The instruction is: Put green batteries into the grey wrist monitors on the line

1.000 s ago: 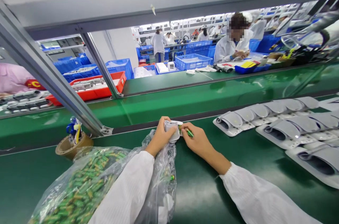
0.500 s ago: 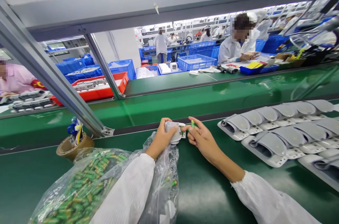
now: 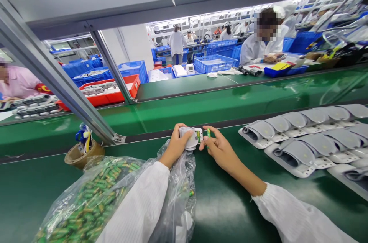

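Observation:
My left hand (image 3: 177,144) is closed around a wrist blood pressure monitor (image 3: 190,139), a white unit with a grey cuff. Its battery compartment (image 3: 199,135) faces right, uncovered, with green batteries inside. A small green battery (image 3: 208,132) sits between the fingers of my right hand (image 3: 219,147), just right of the compartment. Below my left forearm lies a clear plastic bag (image 3: 94,197) full of green batteries. Rows of similar grey-cuffed monitors (image 3: 299,155) stand on the right.
A brown pot (image 3: 83,155) with blue-handled tools stands at left, beside a metal post (image 3: 110,82). Across the green bench are a red tray (image 3: 133,87), blue crates (image 3: 215,64) and a seated co-worker (image 3: 260,47). A metal beam (image 3: 184,1) crosses above.
My right fingertips have drawn slightly back from the compartment, where batteries now show more plainly. The battery between my right fingers stays there. The view has shifted slightly.

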The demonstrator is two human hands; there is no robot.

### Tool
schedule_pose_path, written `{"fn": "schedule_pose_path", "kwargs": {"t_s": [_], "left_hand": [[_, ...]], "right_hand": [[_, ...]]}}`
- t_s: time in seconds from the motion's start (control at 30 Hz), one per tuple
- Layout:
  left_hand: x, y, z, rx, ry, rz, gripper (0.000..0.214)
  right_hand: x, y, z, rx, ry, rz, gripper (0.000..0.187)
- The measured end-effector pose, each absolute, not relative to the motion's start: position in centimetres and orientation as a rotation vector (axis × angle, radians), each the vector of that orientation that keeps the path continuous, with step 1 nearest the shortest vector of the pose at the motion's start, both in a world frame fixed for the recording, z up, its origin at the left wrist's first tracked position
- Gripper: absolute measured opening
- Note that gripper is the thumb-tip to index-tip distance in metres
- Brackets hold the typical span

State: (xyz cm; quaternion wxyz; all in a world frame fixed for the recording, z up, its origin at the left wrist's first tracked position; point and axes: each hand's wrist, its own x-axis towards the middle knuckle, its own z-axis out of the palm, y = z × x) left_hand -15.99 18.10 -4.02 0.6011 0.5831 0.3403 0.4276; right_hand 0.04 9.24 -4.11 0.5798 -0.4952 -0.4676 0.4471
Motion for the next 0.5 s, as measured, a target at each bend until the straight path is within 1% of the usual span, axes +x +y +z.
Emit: {"fn": "schedule_pose_path", "kwargs": {"t_s": [0.1, 0.3, 0.5], "left_hand": [[-15.94, 18.38, -4.15, 1.266, 0.788, 1.018, 0.047], [-15.77, 18.45, -4.18, 1.224, 0.781, 1.033, 0.054], [-15.86, 18.19, -3.84, 1.249, 0.797, 0.999, 0.053]], "right_hand": [[-0.05, 9.12, -3.95, -1.166, -1.120, 1.021, 0.077], [0.03, 8.94, -4.29, -1.183, -1.119, 1.005, 0.057], [0.00, 8.79, -4.35, -1.184, -1.024, 0.937, 0.048]]}}
